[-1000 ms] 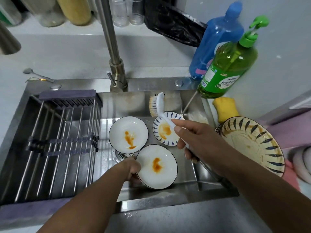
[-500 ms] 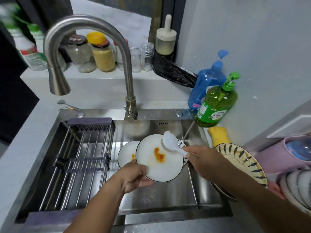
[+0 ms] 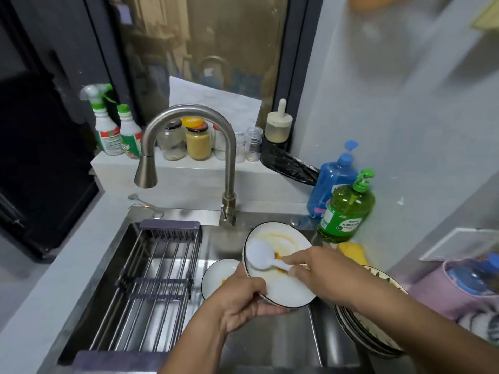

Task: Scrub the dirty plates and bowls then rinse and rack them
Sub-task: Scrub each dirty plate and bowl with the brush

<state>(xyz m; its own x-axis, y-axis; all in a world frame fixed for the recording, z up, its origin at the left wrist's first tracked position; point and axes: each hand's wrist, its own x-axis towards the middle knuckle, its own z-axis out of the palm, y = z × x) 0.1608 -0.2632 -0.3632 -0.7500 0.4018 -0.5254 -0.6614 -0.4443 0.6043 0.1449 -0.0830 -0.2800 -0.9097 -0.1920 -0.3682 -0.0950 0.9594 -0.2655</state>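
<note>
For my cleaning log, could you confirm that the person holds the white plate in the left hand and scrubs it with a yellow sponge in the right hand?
Not quite: the head view shows the right hand scrubbing with a white plastic dish brush, not a sponge. The left hand does hold the dark-rimmed white plate.

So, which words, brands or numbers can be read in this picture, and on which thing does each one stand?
No text here can be read with certainty.
Green soap bottle: its label carries white characters, too small and blurred to read.
Blue bottle: its pink label is mostly hidden, unreadable.
Two spray bottles: their red and green labels are blurred.
Jars on the ledge: no readable print.
Plate and brush: no text.
</note>
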